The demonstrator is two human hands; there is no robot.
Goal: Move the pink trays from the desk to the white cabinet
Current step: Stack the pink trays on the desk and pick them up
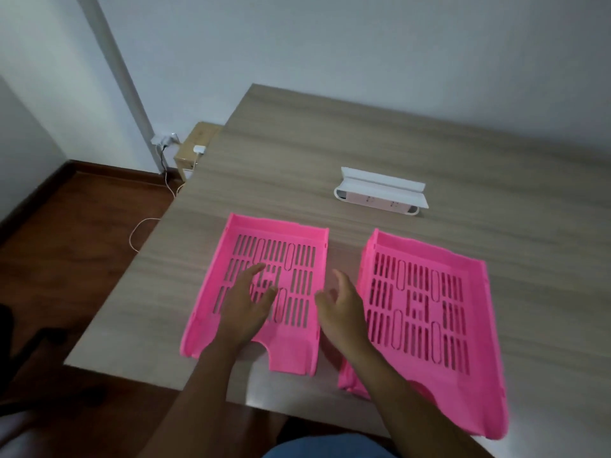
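Two slotted pink trays lie side by side on the wooden desk [330, 153]. The left pink tray [299, 345] sits near the desk's front left corner. The right pink tray [479, 375] is stacked, with another pink edge showing beneath it, and its front end hangs past the desk's front edge. My left hand [246, 302] hovers over the left tray's floor, fingers spread, holding nothing. My right hand [342, 305] is above the gap between the trays, fingers apart and empty. The white cabinet is not in view.
A white power strip box [380, 191] lies on the desk behind the trays. To the left, a small wooden side table [190, 150] carries a charger, and a cable [139, 233] trails across the dark wooden floor. White walls stand behind.
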